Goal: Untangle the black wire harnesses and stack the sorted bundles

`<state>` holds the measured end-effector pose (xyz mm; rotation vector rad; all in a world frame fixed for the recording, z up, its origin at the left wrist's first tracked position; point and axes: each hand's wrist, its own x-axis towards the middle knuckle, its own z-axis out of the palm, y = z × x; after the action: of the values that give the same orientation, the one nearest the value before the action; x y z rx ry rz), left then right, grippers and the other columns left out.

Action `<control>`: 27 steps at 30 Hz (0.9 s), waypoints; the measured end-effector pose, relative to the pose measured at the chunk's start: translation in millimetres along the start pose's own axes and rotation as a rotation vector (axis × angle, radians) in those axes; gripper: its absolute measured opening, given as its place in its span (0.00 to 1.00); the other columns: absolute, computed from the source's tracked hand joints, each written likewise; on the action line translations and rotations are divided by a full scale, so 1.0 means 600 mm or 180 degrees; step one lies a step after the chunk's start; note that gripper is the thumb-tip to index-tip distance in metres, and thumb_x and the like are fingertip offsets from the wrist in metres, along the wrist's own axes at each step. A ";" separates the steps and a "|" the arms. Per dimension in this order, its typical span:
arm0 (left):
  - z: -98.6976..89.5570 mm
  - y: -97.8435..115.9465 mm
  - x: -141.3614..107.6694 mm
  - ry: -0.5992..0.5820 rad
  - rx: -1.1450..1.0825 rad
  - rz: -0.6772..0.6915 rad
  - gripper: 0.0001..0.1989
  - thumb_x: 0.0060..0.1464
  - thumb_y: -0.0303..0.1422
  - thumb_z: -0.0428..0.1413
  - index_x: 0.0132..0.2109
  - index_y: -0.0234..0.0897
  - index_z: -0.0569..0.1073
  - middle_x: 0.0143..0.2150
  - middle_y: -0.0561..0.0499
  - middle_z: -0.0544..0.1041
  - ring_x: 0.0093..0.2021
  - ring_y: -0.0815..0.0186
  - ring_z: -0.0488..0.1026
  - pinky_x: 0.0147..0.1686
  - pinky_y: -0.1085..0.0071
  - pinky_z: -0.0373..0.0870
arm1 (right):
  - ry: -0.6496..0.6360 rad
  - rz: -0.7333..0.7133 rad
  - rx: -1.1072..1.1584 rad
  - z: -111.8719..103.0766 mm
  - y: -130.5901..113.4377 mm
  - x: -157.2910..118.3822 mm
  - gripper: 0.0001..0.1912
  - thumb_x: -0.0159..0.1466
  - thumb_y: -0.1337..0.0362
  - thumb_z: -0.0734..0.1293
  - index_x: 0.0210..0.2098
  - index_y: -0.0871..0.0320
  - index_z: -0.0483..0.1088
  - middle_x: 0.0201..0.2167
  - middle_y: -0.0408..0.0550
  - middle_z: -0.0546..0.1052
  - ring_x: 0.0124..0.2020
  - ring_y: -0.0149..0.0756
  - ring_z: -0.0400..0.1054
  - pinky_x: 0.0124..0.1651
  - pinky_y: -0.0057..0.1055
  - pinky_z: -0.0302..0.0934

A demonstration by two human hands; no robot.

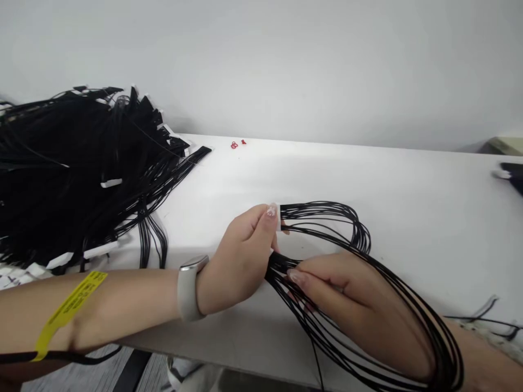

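Observation:
My left hand [249, 256] is closed, its thumb pressed on a white connector [278, 218] at the end of a black wire harness [322, 209]. The wires leave the connector to the right and bend round in a loop. Below, my right hand [339, 299] is closed on a bundle of the black wires, pinching them between thumb and fingers just beside the left palm. The harness makes a wide loop that passes over my right wrist. Its other end near the left palm is partly hidden by my fingers.
A big heap of black wire harnesses [81, 163] with white connectors covers the left of the white table [408, 218]. Two small red bits [234, 145] lie at the back by the wall. Loose black wires [482, 316] and a dark object [512, 177] are at the right.

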<state>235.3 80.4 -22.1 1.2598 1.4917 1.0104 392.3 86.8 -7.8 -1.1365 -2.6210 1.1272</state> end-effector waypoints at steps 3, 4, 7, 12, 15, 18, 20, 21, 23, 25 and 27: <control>0.002 -0.001 -0.002 -0.0021 0.0018 0.0081 0.20 0.58 0.41 0.40 0.23 0.35 0.58 0.20 0.56 0.61 0.23 0.74 0.58 0.25 0.75 0.57 | 0.0282 0.0042 -0.0108 0.011 -0.001 0.003 0.18 0.62 0.62 0.54 0.18 0.61 0.54 0.14 0.37 0.61 0.18 0.22 0.50 0.21 0.24 0.42; 0.002 -0.002 -0.003 -0.0031 0.0033 0.0111 0.20 0.58 0.41 0.40 0.23 0.35 0.58 0.20 0.56 0.61 0.23 0.74 0.58 0.25 0.75 0.56 | 0.0368 -0.0027 -0.0160 0.012 -0.002 0.002 0.17 0.61 0.62 0.54 0.18 0.61 0.55 0.15 0.37 0.62 0.18 0.22 0.50 0.22 0.24 0.42; 0.004 -0.001 -0.003 -0.0052 0.0024 0.0132 0.19 0.58 0.40 0.40 0.23 0.35 0.58 0.20 0.56 0.61 0.23 0.73 0.58 0.25 0.75 0.56 | 0.0562 -0.0221 -0.0374 0.015 -0.004 0.001 0.16 0.61 0.64 0.54 0.19 0.60 0.58 0.17 0.38 0.65 0.19 0.23 0.52 0.24 0.26 0.42; 0.006 0.000 -0.002 -0.0086 -0.0067 0.0071 0.19 0.58 0.41 0.41 0.23 0.35 0.58 0.20 0.56 0.61 0.23 0.73 0.57 0.25 0.74 0.56 | 0.0654 -0.0343 -0.0691 0.017 -0.006 0.002 0.16 0.62 0.65 0.53 0.19 0.60 0.60 0.18 0.40 0.66 0.19 0.23 0.53 0.25 0.26 0.42; 0.006 0.000 -0.002 -0.0104 -0.0066 0.0080 0.19 0.58 0.41 0.40 0.23 0.36 0.58 0.20 0.56 0.61 0.23 0.72 0.57 0.25 0.74 0.56 | 0.0860 -0.0576 -0.0964 0.023 -0.002 0.003 0.14 0.60 0.67 0.54 0.19 0.61 0.61 0.18 0.42 0.66 0.20 0.25 0.52 0.26 0.28 0.41; 0.006 0.000 -0.002 -0.0107 0.0034 0.0178 0.18 0.58 0.40 0.40 0.23 0.36 0.59 0.20 0.56 0.61 0.23 0.72 0.58 0.25 0.74 0.56 | 0.1119 -0.0836 -0.1208 0.030 -0.001 0.004 0.12 0.58 0.70 0.54 0.20 0.60 0.61 0.17 0.43 0.65 0.20 0.27 0.51 0.27 0.30 0.40; 0.005 0.002 -0.002 -0.0122 0.0118 0.0236 0.18 0.58 0.40 0.40 0.23 0.35 0.59 0.20 0.55 0.61 0.24 0.71 0.58 0.26 0.74 0.56 | 0.1201 -0.0824 -0.1245 0.033 -0.005 0.005 0.11 0.57 0.70 0.55 0.19 0.60 0.61 0.17 0.43 0.64 0.20 0.27 0.51 0.26 0.29 0.40; 0.005 0.002 -0.001 -0.0122 0.0145 0.0261 0.18 0.58 0.40 0.40 0.23 0.35 0.59 0.21 0.55 0.61 0.24 0.71 0.58 0.26 0.74 0.56 | 0.1200 -0.0769 -0.1232 0.033 -0.007 0.006 0.11 0.56 0.70 0.55 0.19 0.60 0.60 0.17 0.43 0.64 0.20 0.26 0.50 0.26 0.29 0.40; 0.004 0.003 0.000 -0.0124 0.0184 0.0296 0.18 0.58 0.39 0.40 0.24 0.35 0.59 0.21 0.55 0.62 0.24 0.72 0.58 0.26 0.74 0.56 | 0.1159 -0.0616 -0.1178 0.028 -0.010 0.006 0.10 0.55 0.70 0.56 0.18 0.61 0.60 0.17 0.43 0.63 0.20 0.26 0.51 0.26 0.29 0.42; 0.003 0.002 0.002 -0.0104 0.0159 0.0292 0.18 0.58 0.39 0.40 0.24 0.35 0.59 0.21 0.55 0.62 0.23 0.72 0.58 0.26 0.74 0.56 | 0.0985 -0.0418 -0.1147 0.009 -0.004 0.003 0.09 0.53 0.70 0.56 0.17 0.61 0.60 0.19 0.43 0.64 0.22 0.26 0.53 0.27 0.28 0.44; 0.002 -0.001 0.002 -0.0103 0.0037 0.0221 0.18 0.58 0.40 0.40 0.24 0.35 0.60 0.21 0.55 0.61 0.23 0.72 0.58 0.25 0.74 0.56 | 0.0458 -0.0204 -0.1121 -0.025 0.016 -0.004 0.09 0.52 0.70 0.57 0.17 0.60 0.61 0.19 0.42 0.64 0.22 0.25 0.53 0.26 0.26 0.46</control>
<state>236.2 81.7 -22.9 1.3382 1.4397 1.0232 404.6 98.6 -2.8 -1.1263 -2.7859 0.5604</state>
